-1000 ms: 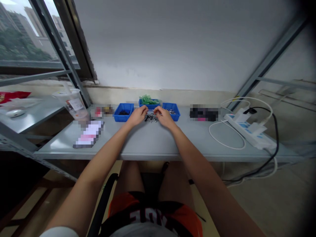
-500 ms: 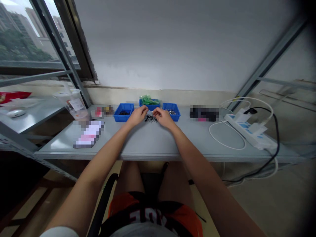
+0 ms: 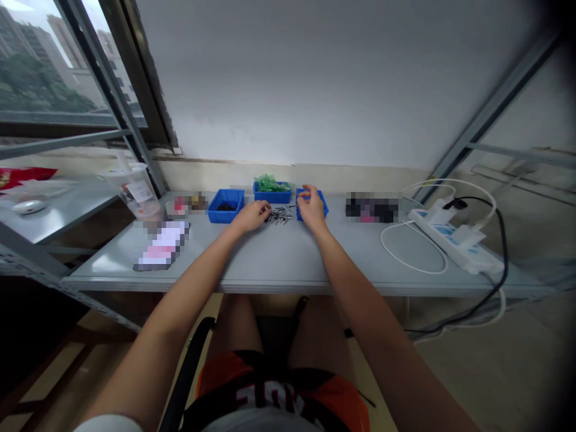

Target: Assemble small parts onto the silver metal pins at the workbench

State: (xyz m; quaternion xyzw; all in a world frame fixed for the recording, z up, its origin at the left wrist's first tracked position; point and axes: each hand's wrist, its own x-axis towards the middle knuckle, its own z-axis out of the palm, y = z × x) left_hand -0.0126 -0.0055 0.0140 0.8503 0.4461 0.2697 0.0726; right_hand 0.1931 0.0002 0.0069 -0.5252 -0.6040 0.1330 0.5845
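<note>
A small pile of slim metal pieces (image 3: 279, 216), some silvery and some dark, lies on the grey table; their kind is too small to make out. At its left edge is my left hand (image 3: 252, 216), its fingers curled together, and what they hold is hidden. My right hand (image 3: 311, 207) is over the right blue bin (image 3: 324, 211) with its fingers apart, and nothing shows in them. The hand covers most of that bin. Dark small parts lie in the left blue bin (image 3: 216, 214). Green plastic packets (image 3: 266, 183) fill the back blue bin (image 3: 272, 197).
To the left stand a drink cup (image 3: 139, 192) and a phone (image 3: 162, 245). A blurred dark item (image 3: 372, 207) lies at right, beside a white power strip (image 3: 459, 240) with looping cables. Behind the table rises a wall (image 3: 292, 90); metal shelf posts frame both sides.
My right hand has moved right, from above the pile to over the right bin, and its fingers have spread. My left hand has dropped slightly to the pile's left edge.
</note>
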